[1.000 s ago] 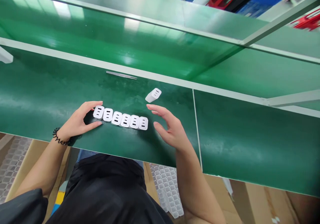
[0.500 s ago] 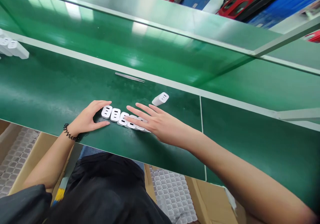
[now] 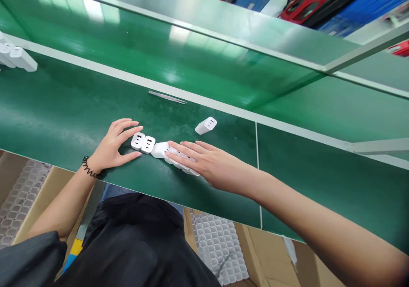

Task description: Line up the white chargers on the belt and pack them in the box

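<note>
White USB chargers (image 3: 148, 144) stand in a short row on the green bench, their ports facing up. My left hand (image 3: 114, 145) curves around the row's left end, thumb and fingers apart, with the end charger (image 3: 137, 141) between them; I cannot tell whether it touches. Flat over the right part of the row lies my right hand (image 3: 204, 161), fingers stretched out, covering several chargers. One charger (image 3: 159, 150) at its fingertips leans to the left, its side showing. Beyond the right hand a single charger (image 3: 206, 126) stands apart.
Metal tweezers (image 3: 167, 97) lie near the bench's back rail (image 3: 128, 76). More white chargers (image 3: 24, 59) are grouped at the far left. Below the front edge are cardboard boxes (image 3: 271, 253) and a tray with many cells (image 3: 220, 244).
My right hand has shifted slightly right and down, and the chargers under it have tilted, parting from the two on the left. My left fingers have spread a little more.
</note>
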{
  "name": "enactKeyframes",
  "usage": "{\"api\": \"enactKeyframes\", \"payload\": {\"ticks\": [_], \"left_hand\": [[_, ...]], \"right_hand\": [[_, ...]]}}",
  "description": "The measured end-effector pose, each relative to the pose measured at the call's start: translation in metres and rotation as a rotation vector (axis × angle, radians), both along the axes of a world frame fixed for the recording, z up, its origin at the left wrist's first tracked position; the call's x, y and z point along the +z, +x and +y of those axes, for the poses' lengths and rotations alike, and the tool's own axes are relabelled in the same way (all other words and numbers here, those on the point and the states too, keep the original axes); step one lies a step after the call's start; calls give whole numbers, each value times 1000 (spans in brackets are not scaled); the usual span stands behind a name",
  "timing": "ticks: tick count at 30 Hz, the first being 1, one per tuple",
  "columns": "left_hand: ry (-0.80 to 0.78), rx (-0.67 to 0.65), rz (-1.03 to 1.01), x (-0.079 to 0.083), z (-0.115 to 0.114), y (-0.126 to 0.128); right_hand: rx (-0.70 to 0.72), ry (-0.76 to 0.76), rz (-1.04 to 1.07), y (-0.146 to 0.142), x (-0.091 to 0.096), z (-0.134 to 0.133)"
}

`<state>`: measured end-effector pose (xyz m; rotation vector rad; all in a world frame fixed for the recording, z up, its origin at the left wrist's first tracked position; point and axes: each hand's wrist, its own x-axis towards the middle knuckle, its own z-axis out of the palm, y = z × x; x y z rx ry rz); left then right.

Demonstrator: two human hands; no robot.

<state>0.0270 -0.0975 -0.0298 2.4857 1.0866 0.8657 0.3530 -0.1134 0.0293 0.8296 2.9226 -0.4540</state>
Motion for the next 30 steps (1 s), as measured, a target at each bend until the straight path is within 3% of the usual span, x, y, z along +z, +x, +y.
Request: {"api": "enactKeyframes", "payload": {"ticks": [4, 8, 12, 18, 30], "left_hand": [[92, 16, 54, 8, -5, 9], [88, -75, 170, 15, -14, 27], [62, -48, 209, 18, -18, 41], [72, 17, 295, 15, -15, 48], [127, -112, 387, 28, 2, 68]], "right_hand": [[-9, -37, -6, 7, 3, -1], [-43, -50, 20, 20, 9, -3], [-92, -89, 38, 33, 10, -9], [-143, -184, 39, 43, 4, -11], [-183, -306, 115, 41, -4, -9]]}}
